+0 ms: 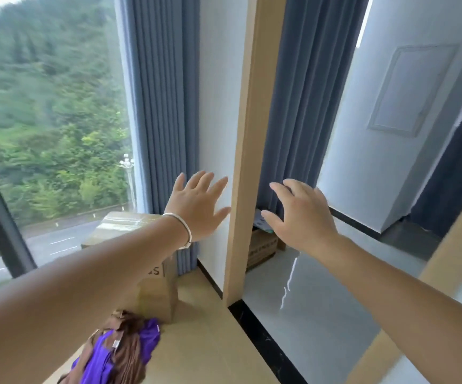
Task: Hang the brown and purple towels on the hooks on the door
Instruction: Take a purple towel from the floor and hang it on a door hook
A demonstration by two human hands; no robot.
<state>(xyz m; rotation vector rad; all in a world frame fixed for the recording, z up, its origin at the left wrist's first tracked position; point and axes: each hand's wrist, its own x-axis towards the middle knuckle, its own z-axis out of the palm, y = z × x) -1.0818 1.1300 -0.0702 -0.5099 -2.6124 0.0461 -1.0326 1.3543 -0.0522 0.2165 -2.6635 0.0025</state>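
Above the floor, the left hand [196,206] and right hand [299,214] spread wide, holding nothing (towels [119,353] lie heaped below).

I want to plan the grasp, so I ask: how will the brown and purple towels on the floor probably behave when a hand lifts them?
The towels lie crumpled and tangled together, so they are probably floppy and will sag and drape from a hand. Lifting one may drag the other along. They look like soft cloth, likely light and not fragile.
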